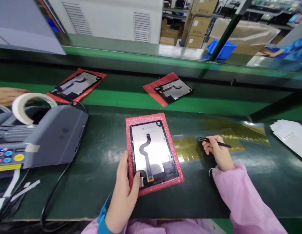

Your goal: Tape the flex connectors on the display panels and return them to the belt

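A tablet display panel [156, 146] lies back side up on a red bubble-wrap sleeve [169, 130] in front of me. A dark S-shaped flex cable runs down its silver back. My left hand [126, 188] grips the lower left edge of panel and sleeve, thumb on top, fingers along the side. To the right, my right hand [218, 151] pinches black tweezers [223, 144] whose tips point left. Beneath and beside the tweezers, sheets of amber film [187, 149] with small strips lie on the dark green bench [190, 195].
Two more panels, the left [79, 85] and the right [175, 89], rest on red sleeves at the back. A grey tape dispenser [58, 136] stands left, its cable trailing. Another person's hand [9, 95] is behind it. White sheets [290, 136] lie at the right edge.
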Available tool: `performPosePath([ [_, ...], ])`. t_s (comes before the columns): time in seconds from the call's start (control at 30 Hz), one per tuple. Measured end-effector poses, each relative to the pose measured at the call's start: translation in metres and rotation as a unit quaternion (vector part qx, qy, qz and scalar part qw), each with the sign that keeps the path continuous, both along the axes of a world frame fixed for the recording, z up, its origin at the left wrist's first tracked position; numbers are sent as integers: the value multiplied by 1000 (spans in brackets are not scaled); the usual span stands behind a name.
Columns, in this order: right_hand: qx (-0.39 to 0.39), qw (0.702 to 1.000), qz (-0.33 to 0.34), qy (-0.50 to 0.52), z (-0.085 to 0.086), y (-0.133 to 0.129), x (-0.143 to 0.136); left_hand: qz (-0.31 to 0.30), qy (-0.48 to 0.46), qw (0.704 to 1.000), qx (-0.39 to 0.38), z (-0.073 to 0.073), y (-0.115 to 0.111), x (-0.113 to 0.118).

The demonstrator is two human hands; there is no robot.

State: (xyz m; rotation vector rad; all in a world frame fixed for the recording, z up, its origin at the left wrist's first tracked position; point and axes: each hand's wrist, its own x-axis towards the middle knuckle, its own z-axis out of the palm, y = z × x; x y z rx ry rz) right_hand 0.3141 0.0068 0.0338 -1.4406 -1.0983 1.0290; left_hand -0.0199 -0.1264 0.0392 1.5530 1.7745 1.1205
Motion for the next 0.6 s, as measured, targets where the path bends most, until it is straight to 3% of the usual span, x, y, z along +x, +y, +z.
performPosePath([
  [0.13,-11,999,16,-42,-2,-1,-1,-116,183,974,64,10,5,-2],
  [0.23,-6,998,27,-50,0,1,-4,-243,272,927,82,5,13,0],
  [0.3,-8,998,32,-57,0,2,-4,-287,328,895,90,-1,16,2],
  [0.43,-21,997,24,-69,-2,3,-1,-298,385,867,107,-9,17,4],
  [0.6,-14,998,1,-58,-3,3,-1,-294,373,874,106,-9,18,5],
])
